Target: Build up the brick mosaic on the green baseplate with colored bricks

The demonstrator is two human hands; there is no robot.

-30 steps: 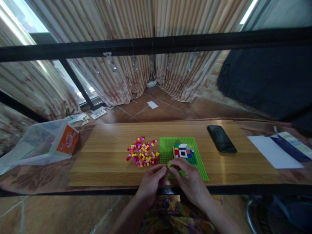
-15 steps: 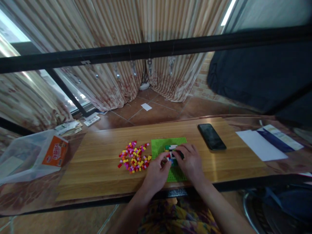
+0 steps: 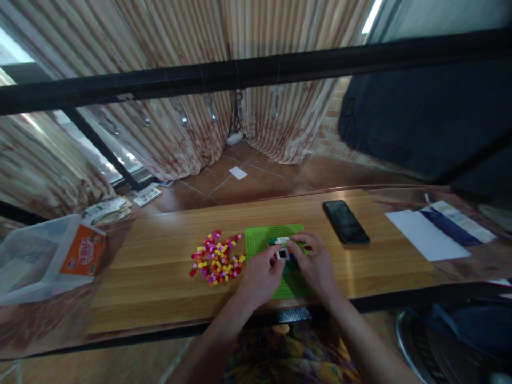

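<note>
The brick build [image 3: 283, 254] sits on the green board [image 3: 256, 239], between the fingertips of the two hands. The left hand [image 3: 259, 276] is at its left side, the right hand [image 3: 316, 263] at its right, thumbs and fingers bent close together; whether either pinches a brick I cannot tell. Loose bricks [image 3: 218, 258] lie left of the board, and a phone [image 3: 346, 222] lies to its far right
</note>
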